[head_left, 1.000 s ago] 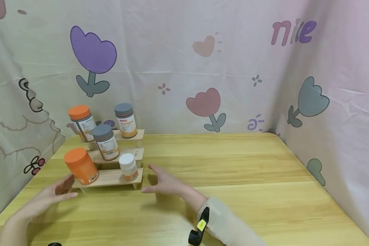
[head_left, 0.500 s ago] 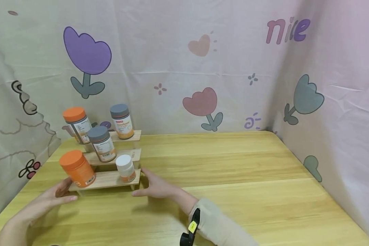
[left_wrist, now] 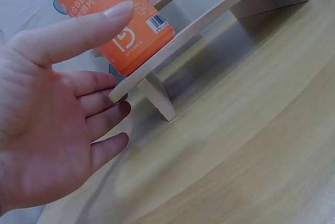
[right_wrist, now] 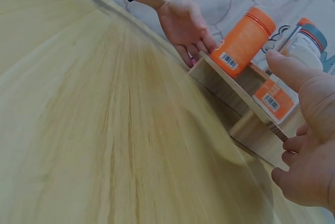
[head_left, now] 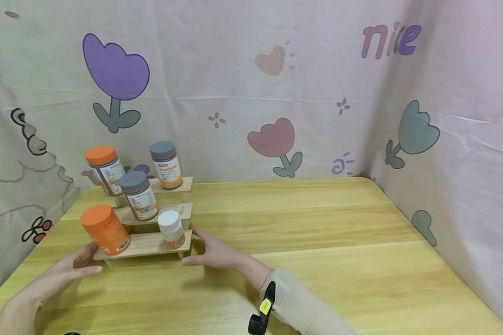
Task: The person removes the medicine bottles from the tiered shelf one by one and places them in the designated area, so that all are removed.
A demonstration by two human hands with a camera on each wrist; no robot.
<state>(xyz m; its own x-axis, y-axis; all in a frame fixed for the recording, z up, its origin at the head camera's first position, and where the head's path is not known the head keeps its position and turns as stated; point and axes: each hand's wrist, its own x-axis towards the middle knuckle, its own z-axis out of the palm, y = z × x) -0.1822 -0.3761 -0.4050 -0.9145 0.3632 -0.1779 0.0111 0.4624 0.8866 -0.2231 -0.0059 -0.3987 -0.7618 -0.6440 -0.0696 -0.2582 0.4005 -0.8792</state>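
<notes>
A three-tier wooden display stand (head_left: 146, 244) stands at the table's left, carrying several supplement jars. On its lowest board are a big orange jar (head_left: 106, 232) and a small white-capped bottle (head_left: 171, 228). My left hand (head_left: 64, 274) is at that board's left end, fingertips right at the wood, thumb held apart in front. At the opposite end, my right hand (head_left: 218, 251) has its fingers against the board's edge and its thumb spread forward. In the right wrist view, the right thumb overlaps the white cap (right_wrist: 306, 56). Neither hand grips a jar.
A grey-lidded jar (head_left: 139, 197) occupies the middle tier. An orange-lidded jar (head_left: 106, 170) and another grey-lidded jar (head_left: 166, 165) stand on the top tier. Behind the wooden table (head_left: 318, 223) hangs a printed curtain (head_left: 218, 70). A wrist camera (head_left: 260, 316) is strapped to the right sleeve.
My right hand has moved left, from just beside the stand to its right end. My left hand stays at the left end. The head view has shifted slightly.
</notes>
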